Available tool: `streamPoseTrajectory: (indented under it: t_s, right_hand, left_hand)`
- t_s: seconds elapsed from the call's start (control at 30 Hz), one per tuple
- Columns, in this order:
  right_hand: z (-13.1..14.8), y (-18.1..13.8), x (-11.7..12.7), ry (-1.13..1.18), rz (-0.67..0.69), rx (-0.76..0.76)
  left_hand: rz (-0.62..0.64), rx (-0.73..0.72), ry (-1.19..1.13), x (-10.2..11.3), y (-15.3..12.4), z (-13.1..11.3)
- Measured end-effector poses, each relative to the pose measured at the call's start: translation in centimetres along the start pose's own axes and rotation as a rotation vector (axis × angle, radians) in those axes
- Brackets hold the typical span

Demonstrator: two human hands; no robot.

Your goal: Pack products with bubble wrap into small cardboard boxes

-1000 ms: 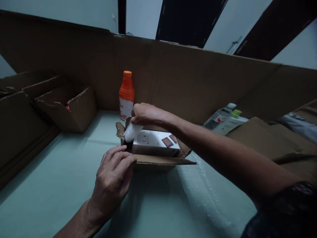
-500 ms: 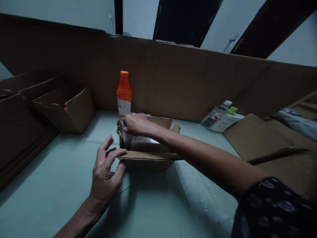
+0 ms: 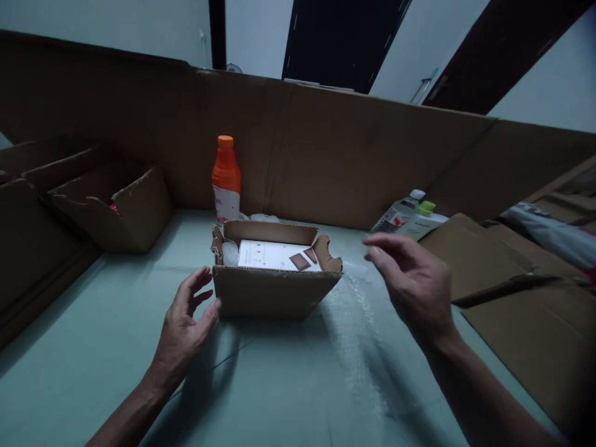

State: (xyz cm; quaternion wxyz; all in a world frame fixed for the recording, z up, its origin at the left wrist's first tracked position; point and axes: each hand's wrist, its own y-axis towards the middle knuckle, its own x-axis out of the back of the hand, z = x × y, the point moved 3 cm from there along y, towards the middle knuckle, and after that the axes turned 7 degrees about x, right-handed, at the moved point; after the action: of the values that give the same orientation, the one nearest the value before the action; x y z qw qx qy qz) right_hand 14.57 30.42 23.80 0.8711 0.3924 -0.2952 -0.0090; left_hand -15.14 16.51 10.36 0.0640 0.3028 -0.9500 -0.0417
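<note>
A small open cardboard box (image 3: 274, 292) stands on the table in front of me, its flaps raised. Inside lies a white printed carton (image 3: 265, 254) with brown squares on it, and a piece of bubble wrap (image 3: 230, 253) fills the left end. My left hand (image 3: 189, 316) is at the box's left front corner, fingers apart, thumb at the cardboard. To the right of the box my right hand (image 3: 412, 282) hovers over the table, thumb and index fingertips drawn together with nothing visible between them. Below it a clear sheet of bubble wrap (image 3: 358, 347) is spread out.
An orange bottle (image 3: 226, 180) stands behind the box. Open cardboard bins (image 3: 149, 211) are at the left. A clear bottle (image 3: 395, 214) and a white container with a green cap (image 3: 423, 222) lean at the back right, beside flattened cardboard (image 3: 484, 254). A cardboard wall (image 3: 326, 155) closes the back.
My right hand has come out of the box's left end and moved to the right. The box now sits more upright, with its front flap raised and the white carton in plain sight.
</note>
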Motion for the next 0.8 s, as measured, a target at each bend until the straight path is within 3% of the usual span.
streamPoseTrajectory:
  t_s: [0.03, 0.13, 0.2, 0.3, 0.37, 0.53, 0.63, 0.8]
  right_hand:
    - [-1.8, -1.8, 0.4, 0.011, -0.020, -0.082]
    - [-4.9, -6.0, -2.7, 0.138, 0.209, -0.206]
    - [-5.0, -7.2, -6.2, 0.255, 0.325, -0.227]
    - [-4.2, -6.7, -9.6, 0.306, 0.366, -0.249]
    - [-4.1, -6.3, -9.5, 0.258, 0.370, -0.267]
    - [-4.5, -8.6, -4.8, 0.128, 0.268, -0.201]
    - [-2.6, -10.6, -4.9, 0.126, 0.248, -0.044]
    - [1.7, -10.3, -9.7, 0.269, 0.332, 0.169]
  left_hand:
    - [0.024, 0.028, -0.010, -0.1, 0.0, 0.4]
    - [0.073, 0.104, -0.025, -0.5, 0.1, 1.2]
    - [0.090, 0.139, -0.021, -0.8, 0.4, 1.3]
    - [0.092, 0.150, -0.028, -1.5, 1.6, 0.5]
    - [0.081, 0.124, -0.052, -2.4, 2.2, -0.3]
    - [0.161, 0.065, -0.075, -4.2, 0.2, -0.8]
    - [0.099, 0.093, -0.072, -1.8, -2.2, 0.5]
    - [-0.167, 0.128, -0.045, 4.4, -4.6, 1.7]
